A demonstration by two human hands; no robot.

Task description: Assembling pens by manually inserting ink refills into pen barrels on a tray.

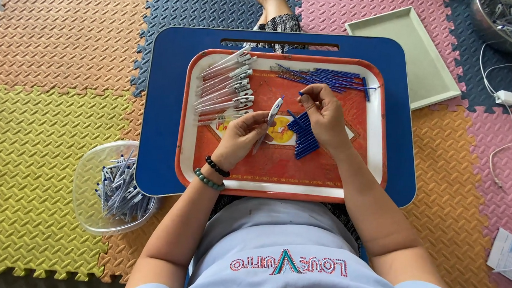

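Both hands' fingers closed, left hand (241,138) gripping pen barrel (270,120) (white), right hand (325,115) pinching refill (301,94)

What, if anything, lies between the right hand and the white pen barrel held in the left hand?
Nothing visible. The left hand holds the white pen barrel tilted above the red tray; the right hand, pinching a thin blue refill, is just beside its tip, with only open air between.
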